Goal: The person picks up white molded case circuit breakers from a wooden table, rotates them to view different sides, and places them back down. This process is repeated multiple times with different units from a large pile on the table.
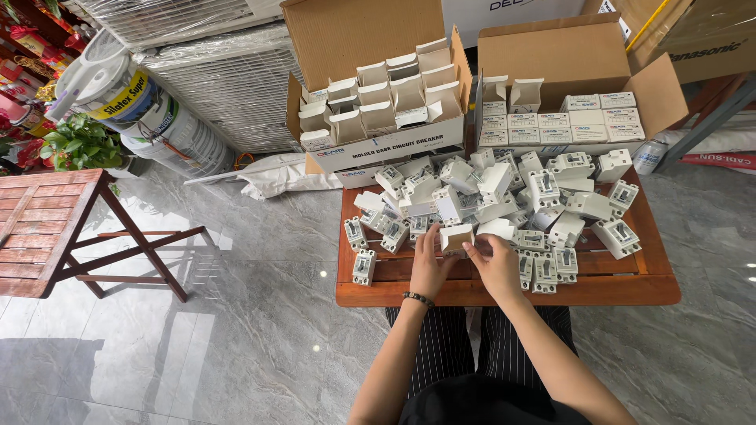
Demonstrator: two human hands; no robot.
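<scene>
Both hands share the grip on one small white cardboard carton (456, 237): the left hand (429, 264) pinches its left side, the right hand (494, 264) pinches its right side, fingers curled shut on the thin card. That carton hangs just above the near middle of the worktop (504, 291), a low wooden slatted table, reddish-brown and glossy. A dark beaded bracelet (419, 298) circles the left wrist; striped trousers (449, 346) show below.

Around the hands lie small grey-white plastic circuit breakers (543, 267), blocky with black toggles, one lying alone at nine o'clock (364, 267). Beyond, toward twelve o'clock, a heap of breakers mixed with open white cartons (472, 193) covers the slats, too tangled to count.

Farther at twelve o'clock stand two brown corrugated shipping boxes: the left box (370, 31) holds open white cartons with flaps up, the right box (575, 59) holds closed ones in flat rows.

At nine o'clock a second wooden folding table (47, 220) stands on the polished grey marble-look floor tiles (260, 330). At ten o'clock are a green potted plant (79, 143) and wrapped plastic buckets (150, 110).
</scene>
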